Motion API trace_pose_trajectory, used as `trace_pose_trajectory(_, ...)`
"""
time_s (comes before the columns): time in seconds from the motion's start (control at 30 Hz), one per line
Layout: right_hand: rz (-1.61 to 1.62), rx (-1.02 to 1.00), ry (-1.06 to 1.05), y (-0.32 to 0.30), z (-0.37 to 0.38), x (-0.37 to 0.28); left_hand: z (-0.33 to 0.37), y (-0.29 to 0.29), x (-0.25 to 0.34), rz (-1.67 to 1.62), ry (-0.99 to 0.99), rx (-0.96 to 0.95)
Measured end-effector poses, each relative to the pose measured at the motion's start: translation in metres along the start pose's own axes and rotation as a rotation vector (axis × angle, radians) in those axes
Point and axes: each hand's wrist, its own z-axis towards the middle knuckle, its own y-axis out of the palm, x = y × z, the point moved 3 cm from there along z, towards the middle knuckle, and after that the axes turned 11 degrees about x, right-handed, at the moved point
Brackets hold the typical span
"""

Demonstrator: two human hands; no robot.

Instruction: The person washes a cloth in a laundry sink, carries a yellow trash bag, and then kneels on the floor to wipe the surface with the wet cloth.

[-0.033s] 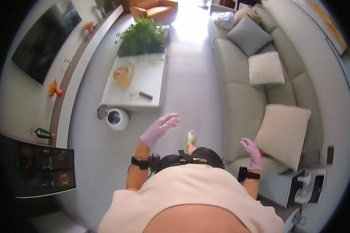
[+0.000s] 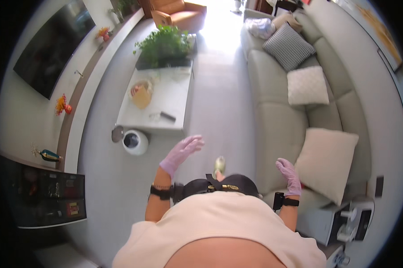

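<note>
Fingers (image 2: 194,142) of the left hand (image 2: 180,154) are stretched out and loose above the grey floor (image 2: 228,129), and those of the right hand (image 2: 290,178) are softly bent and loose too, both hands in pale purple gloves (image 2: 172,164). Just beside the right hand, a big cream pillow (image 2: 327,163) lies on the long grey-green sofa (image 2: 277,123), but I cannot tell if they touch. Past the left hand, a round white bin (image 2: 143,144) with its lid (image 2: 117,134) up stands by the near end of the white table (image 2: 168,94), and a leafy green plant (image 2: 165,44) is at the table's far end.
</note>
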Motion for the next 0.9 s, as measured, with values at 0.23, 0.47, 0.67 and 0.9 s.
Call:
trace_pose_trajectory(0.23, 0.138, -0.054, -0.471, 0.039, 0.177, -0.281, 0.114, -0.104, -0.015, 0.015, -0.283, 0.475)
trace_pose_trajectory(0.47, 0.075, -0.186, -0.447, 0.075, 0.369, -0.359, 0.315, -0.176, 0.019, 0.071, -0.347, 0.578)
trace_pose_trajectory(0.67, 0.127, -0.187, -0.076, 0.066, 0.509, -0.350, 0.556, -0.201, 0.096, 0.342, 0.050, 0.378)
trace_pose_trajectory(0.9, 0.176, -0.181, 0.146, 0.075, 0.696, -0.309, 0.775, -0.173, 0.217, 0.440, 0.080, -0.129)
